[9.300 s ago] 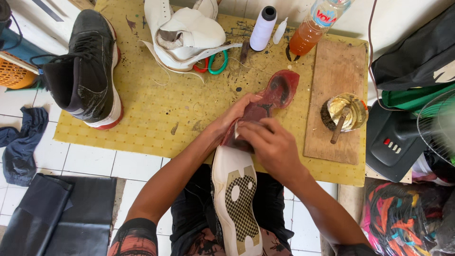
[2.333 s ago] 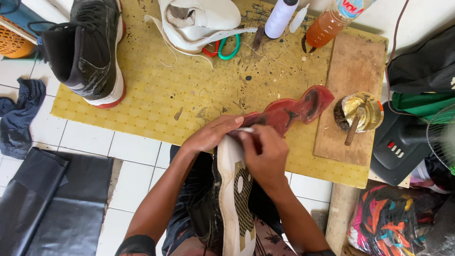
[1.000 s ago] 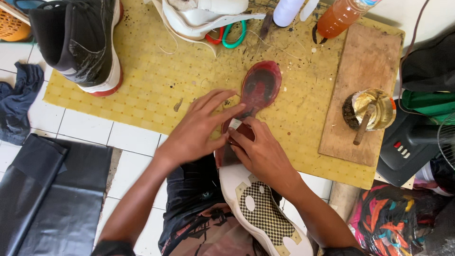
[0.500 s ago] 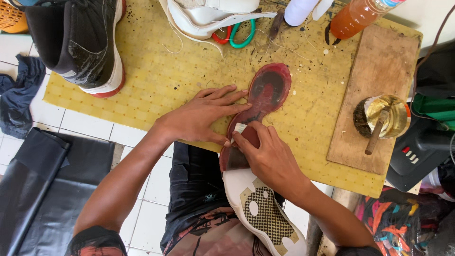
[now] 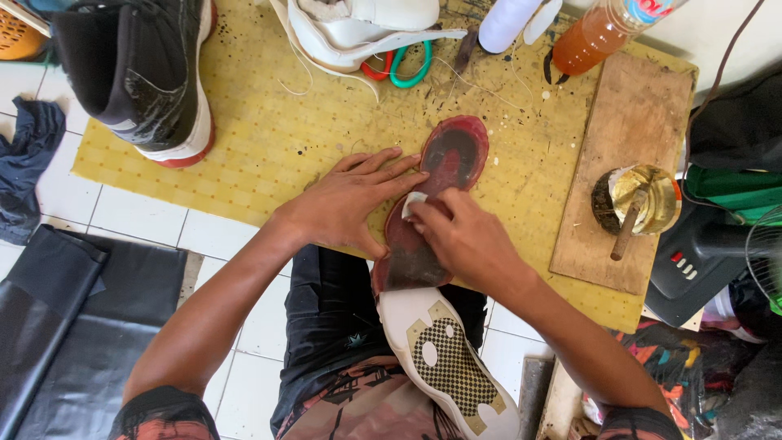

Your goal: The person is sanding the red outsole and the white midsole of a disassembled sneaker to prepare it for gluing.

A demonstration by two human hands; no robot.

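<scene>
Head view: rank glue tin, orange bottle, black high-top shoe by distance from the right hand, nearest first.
1. Glue tin, on the wooden board just right of the right hand.
2. Orange bottle, up and right at the mat's far edge.
3. Black high-top shoe, far up-left, beyond the left hand.

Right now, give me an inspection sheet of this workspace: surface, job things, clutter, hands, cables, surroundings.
Surface: yellow dotted mat on white floor tiles, stained with dark specks.
Job's things: red sole piece lies on the mat, peeled from the white shoe on the lap.
Clutter: black shoe, white shoe upper, scissors, white spool, orange bottle, glue tin with stick on wooden board.
Hands: left hand flat beside and on the sole; right hand presses a small white piece onto it.
Cables: dark cord at upper right.
Surroundings: black sheet, blue cloth, fan.
</scene>
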